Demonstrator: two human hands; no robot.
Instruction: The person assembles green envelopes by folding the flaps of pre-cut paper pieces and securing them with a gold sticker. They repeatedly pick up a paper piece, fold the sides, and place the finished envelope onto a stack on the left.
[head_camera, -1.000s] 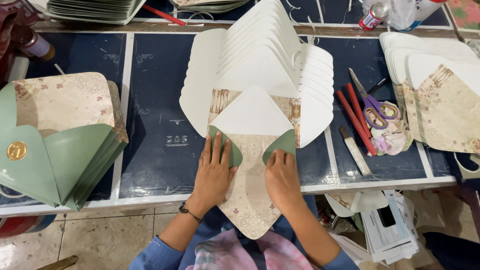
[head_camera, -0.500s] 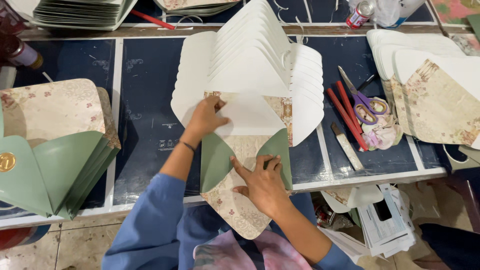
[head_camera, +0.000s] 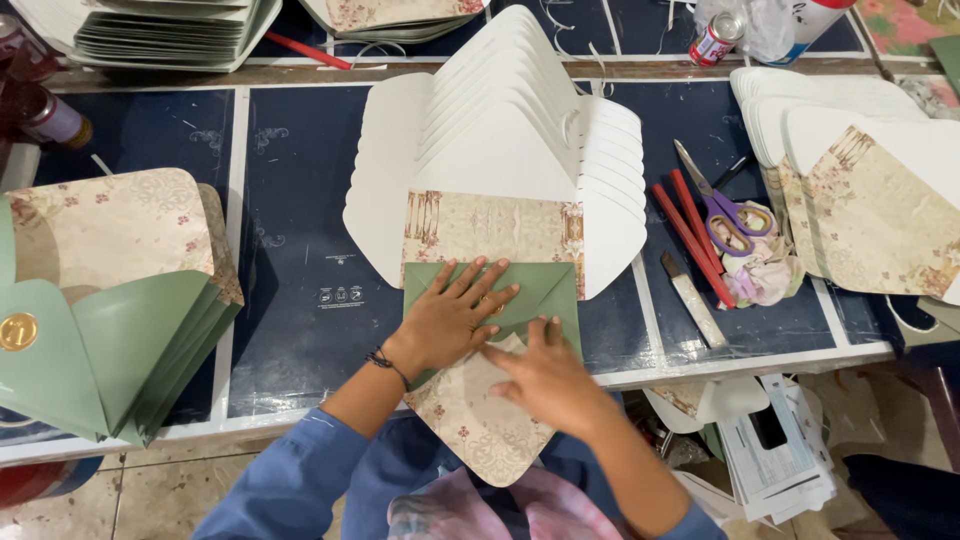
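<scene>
Two hands press down the green flaps of a floral paper envelope at the counter's near edge.

The unfolded floral-patterned envelope with green inner flaps (head_camera: 485, 300) lies in the lower centre of the frame, its bottom flap hanging past the dark blue counter (head_camera: 300, 300). The left hand (head_camera: 450, 320) lies open, fingers spread flat on the green flaps; the right hand (head_camera: 545, 375) rests flat just below, fingertips on the fold. Behind it fans a stack of white envelope blanks (head_camera: 510, 130). Finished green-flapped envelopes (head_camera: 100, 310) sit at left; purple-handled scissors (head_camera: 725, 215) and red pencils (head_camera: 685, 225) lie at right.
</scene>
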